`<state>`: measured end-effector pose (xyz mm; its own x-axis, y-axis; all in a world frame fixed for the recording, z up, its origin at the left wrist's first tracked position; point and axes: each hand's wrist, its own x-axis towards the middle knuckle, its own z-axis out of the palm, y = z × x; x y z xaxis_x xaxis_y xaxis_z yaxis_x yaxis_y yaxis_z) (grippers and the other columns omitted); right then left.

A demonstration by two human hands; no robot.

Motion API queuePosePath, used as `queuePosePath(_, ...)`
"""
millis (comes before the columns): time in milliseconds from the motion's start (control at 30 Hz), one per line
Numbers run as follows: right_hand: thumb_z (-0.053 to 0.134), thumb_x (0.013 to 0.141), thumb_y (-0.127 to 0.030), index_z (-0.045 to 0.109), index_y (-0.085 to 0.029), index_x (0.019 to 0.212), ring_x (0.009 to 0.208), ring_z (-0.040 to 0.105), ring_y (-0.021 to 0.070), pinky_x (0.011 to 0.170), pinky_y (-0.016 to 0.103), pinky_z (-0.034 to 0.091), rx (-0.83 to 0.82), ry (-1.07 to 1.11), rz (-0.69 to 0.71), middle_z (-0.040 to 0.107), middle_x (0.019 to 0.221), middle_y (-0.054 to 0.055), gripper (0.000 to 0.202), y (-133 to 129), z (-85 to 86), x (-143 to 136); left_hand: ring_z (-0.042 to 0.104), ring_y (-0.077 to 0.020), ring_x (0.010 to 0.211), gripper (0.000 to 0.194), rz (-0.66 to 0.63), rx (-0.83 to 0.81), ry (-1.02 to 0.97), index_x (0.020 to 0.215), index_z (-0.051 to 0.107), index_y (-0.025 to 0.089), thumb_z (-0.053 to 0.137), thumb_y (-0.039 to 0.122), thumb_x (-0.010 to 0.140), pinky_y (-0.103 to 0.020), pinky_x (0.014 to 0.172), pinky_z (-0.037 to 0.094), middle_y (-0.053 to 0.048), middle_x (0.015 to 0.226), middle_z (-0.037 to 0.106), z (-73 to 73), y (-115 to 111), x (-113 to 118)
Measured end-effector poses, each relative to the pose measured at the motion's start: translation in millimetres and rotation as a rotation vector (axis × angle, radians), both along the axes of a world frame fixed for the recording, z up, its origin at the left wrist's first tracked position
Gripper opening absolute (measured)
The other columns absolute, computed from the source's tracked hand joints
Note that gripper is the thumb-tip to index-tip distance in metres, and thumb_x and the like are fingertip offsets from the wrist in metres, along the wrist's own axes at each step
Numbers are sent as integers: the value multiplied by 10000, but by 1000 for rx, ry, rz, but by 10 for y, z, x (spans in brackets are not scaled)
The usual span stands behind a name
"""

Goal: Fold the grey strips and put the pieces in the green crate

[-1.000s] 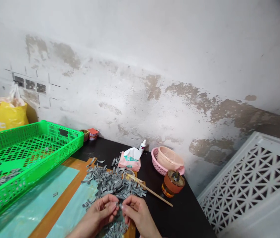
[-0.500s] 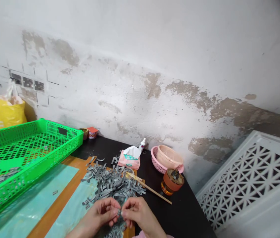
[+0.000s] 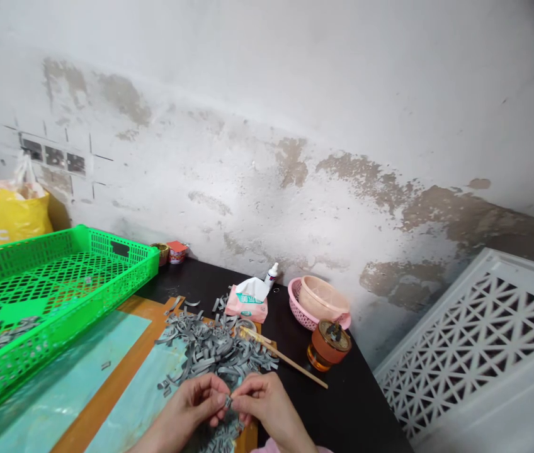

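Between the fingertips of both hands sits a small grey strip piece (image 3: 228, 401), too small to make out in detail. My left hand (image 3: 199, 402) pinches it from the left, thumb against the fingers. From the other side my right hand (image 3: 262, 401) closes its thumb and fingertips on the same piece. Just beyond the hands lies a heap of grey strips (image 3: 220, 346), many of them curled. More grey pieces (image 3: 220, 440) lie below the hands, partly covered by them.
A green plastic crate (image 3: 120, 277) holding some grey pieces stands at left. Behind the heap are a tissue pack (image 3: 247, 309) and a white bottle (image 3: 271, 274). Right of it lie a wooden stick (image 3: 300, 367), an amber jar (image 3: 327, 346) and pink baskets (image 3: 323, 301).
The fingertips have shifted slightly around the small grey piece, and the right hand has turned a little. Everything else stays in place.
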<state>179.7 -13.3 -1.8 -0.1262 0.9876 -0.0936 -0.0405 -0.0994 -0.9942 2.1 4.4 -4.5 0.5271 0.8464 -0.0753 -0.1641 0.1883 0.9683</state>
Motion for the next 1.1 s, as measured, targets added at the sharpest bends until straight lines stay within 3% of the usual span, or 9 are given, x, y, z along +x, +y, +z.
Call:
queuePosePath(167, 903, 445, -391, 667, -121, 625, 346, 512, 100, 372, 189, 395, -95, 60, -21, 605, 428, -10, 401, -5, 6, -55, 502, -109, 550, 483, 28, 4, -20, 743, 654, 117, 781, 573, 644, -241, 556, 377, -15, 611, 622, -1, -14, 25)
queuePosePath(333, 913, 418, -389, 582, -149, 623, 333, 507, 105, 346, 184, 377, -71, 91, -73, 587, 413, -33, 457, 4, 21, -111, 507, -109, 540, 477, 52, 6, -45, 758, 672, 123, 790, 569, 633, -237, 555, 370, -11, 591, 629, -18, -2, 37)
queuePosePath(467, 904, 453, -386, 572, -152, 621, 336, 492, 96, 351, 181, 376, -57, 81, -90, 577, 414, -38, 440, 10, 37, -110, 547, -120, 569, 440, 36, -24, -57, 824, 710, 128, 803, 521, 651, -239, 576, 381, -23, 628, 658, -28, 17, 11)
queuePosePath(633, 897, 492, -368, 594, -147, 653, 353, 484, 88, 366, 175, 374, -39, 60, -78, 572, 423, -41, 409, -19, 38, -106, 528, -107, 523, 420, 40, -51, -40, 756, 718, 120, 834, 500, 617, -229, 539, 362, -26, 588, 653, -24, 44, -8)
queuePosePath(867, 727, 753, -428, 778, -152, 837, 447, 534, 80, 443, 181, 409, 157, -9, 146, 618, 625, 8, 293, -64, 124, 52, 480, -68, 514, 322, 19, -127, -111, 744, 708, 131, 830, 420, 671, -182, 512, 303, -3, 599, 636, -28, 55, -72)
queuePosePath(967, 725, 765, -377, 799, -195, 833, 525, 557, 90, 492, 193, 441, 227, -24, 173, 645, 740, 28, 208, -73, 151, 84, 484, -68, 509, 316, 3, -180, -137, 729, 698, 131, 841, 405, 661, -177, 503, 291, 13, 563, 602, -20, 42, -64)
queuePosePath(1100, 767, 727, -326, 807, -209, 786, 651, 596, 141, 591, 227, 478, 280, -56, 180, 675, 721, 44, 137, -88, 181, 52, 510, -85, 526, 331, -11, -240, -153, 720, 694, 133, 865, 399, 622, -185, 506, 311, -2, 579, 627, -20, 39, -48)
